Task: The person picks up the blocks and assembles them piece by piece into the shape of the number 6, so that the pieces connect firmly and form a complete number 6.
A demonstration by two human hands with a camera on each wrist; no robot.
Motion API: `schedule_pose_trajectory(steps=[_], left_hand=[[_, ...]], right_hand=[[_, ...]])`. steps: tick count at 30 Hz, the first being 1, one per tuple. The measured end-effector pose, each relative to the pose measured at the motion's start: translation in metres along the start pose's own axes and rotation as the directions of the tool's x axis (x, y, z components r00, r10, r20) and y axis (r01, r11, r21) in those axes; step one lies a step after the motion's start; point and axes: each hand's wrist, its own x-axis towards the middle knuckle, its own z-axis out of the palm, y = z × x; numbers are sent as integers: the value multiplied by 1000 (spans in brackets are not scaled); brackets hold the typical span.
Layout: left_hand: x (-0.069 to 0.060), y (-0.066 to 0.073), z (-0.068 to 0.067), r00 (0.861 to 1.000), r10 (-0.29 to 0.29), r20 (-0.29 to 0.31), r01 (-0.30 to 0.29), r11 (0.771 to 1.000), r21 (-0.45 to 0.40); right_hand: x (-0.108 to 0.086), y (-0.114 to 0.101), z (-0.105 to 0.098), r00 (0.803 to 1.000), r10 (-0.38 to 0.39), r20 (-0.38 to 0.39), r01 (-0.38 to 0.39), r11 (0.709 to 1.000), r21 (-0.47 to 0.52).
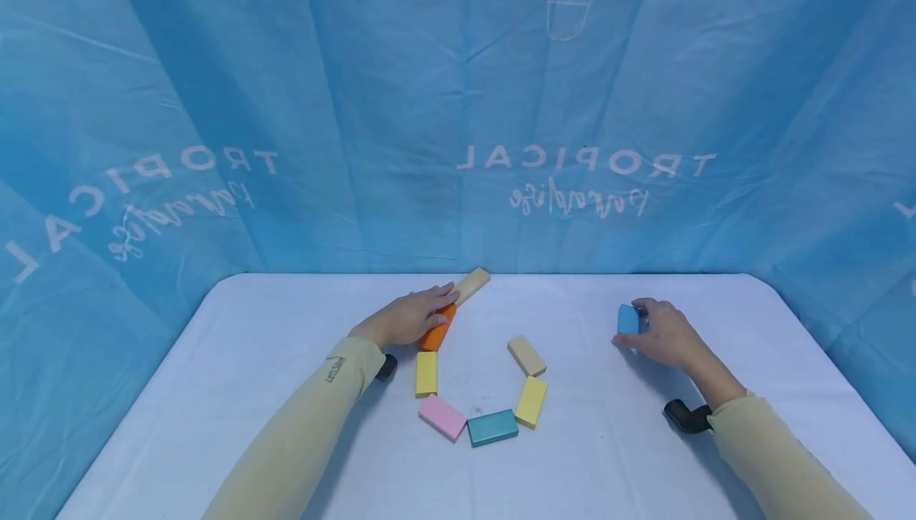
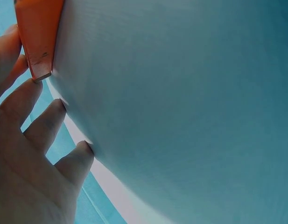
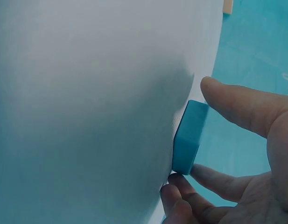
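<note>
My left hand (image 1: 408, 316) is at the orange block (image 1: 438, 331), fingers at its far end and thumb along its left side. In the left wrist view the orange block (image 2: 37, 37) shows at the upper left, fingertips against its end. A long pale wooden block (image 1: 472, 285) lies just beyond those fingers. Over on the right, my right hand (image 1: 664, 332) holds a light blue block (image 1: 628, 320) between thumb and fingers. The right wrist view shows this blue block (image 3: 190, 137) at the white surface, the thumb at one end and a finger at the other.
From the orange block a curved row runs toward me: a yellow block (image 1: 426, 374), a pink block (image 1: 442, 417), a teal block (image 1: 492, 428), another yellow block (image 1: 531, 401) and a beige block (image 1: 527, 355). A blue printed curtain (image 1: 401, 106) hangs behind the white table (image 1: 587, 464).
</note>
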Motion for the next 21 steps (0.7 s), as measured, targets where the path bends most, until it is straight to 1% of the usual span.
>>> schedule_pose_trajectory(steps=[7,14,21], left_hand=[[-1,0,0,1000,12,-2,-12,1000,12],[-1,1,0,1000,-11,0,11,1000,1],[-1,1,0,1000,-5,-7,5,1000,-4]], right_hand=[[3,0,2,1000,5,3,-5,1000,-15],[4,0,1,1000,8,-6,-8,1000,-15],[2,-5,-2,999,-40,-34,40,999,9]])
